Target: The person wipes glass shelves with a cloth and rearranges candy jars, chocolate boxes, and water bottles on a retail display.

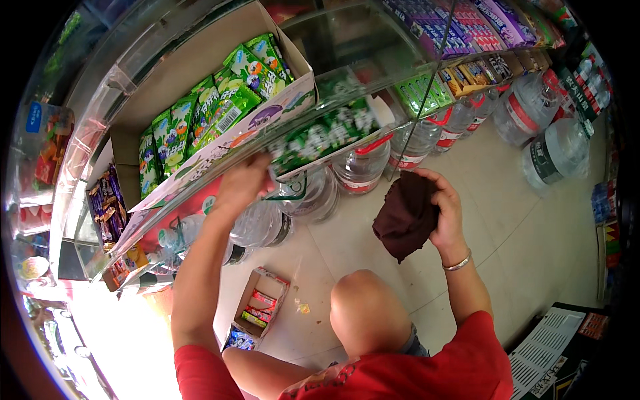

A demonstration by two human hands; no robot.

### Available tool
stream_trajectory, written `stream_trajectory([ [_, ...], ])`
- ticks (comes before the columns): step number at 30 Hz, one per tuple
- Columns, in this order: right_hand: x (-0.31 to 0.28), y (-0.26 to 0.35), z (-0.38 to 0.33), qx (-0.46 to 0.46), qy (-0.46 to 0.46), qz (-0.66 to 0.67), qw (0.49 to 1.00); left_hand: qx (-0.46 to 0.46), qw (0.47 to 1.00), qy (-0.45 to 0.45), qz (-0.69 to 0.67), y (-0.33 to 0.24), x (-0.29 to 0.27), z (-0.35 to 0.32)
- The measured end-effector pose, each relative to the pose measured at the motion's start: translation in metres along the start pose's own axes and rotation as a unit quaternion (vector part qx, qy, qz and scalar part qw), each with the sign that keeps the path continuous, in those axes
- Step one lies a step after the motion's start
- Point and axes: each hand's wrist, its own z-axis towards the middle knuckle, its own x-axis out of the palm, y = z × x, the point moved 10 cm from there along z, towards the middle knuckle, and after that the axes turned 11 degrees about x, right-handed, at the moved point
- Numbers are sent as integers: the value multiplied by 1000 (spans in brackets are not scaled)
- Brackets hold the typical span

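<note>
My right hand (pixel 448 210), with a metal bracelet at the wrist, grips a dark maroon cloth (pixel 407 217) that hangs down in folds above the floor. My left hand (pixel 245 179) reaches to the glass shelf, beside the near end of a box of green packets (pixel 323 137) on the lower level. Motion smears its fingers, so their grip does not show. Just above it stands a large open carton (pixel 293 93) holding green snack bags (pixel 223 100).
Large clear water jugs (pixel 363 163) line the floor under the shelf. More jugs (pixel 553 157) stand at the far right. A small open box (pixel 265 300) with red and green packs lies on the tiled floor near my knee. A printed black-and-white carton (pixel 560 347) is at the lower right.
</note>
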Motion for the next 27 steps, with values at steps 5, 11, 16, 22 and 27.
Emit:
stream_trajectory([
  [5, -2, -7, 1, -3, -18, -10, 1000, -22, 998, -48, -28, 61, -80, -65],
  [11, 20, 24, 10, -70, -19, -4, 997, -42, 991, -128, -22, 95, -161, -148],
  [16, 88, 67, 20, -213, 4, -29, 977, -64, 983, -167, -37, 134, -208, -201],
  [22, 223, 13, 5, -510, 49, -416, 751, -84, 972, -214, -40, 166, -244, -246],
  [27, 334, -84, -5, -529, 207, -446, 692, -89, 964, -246, -45, 181, -256, -263],
])
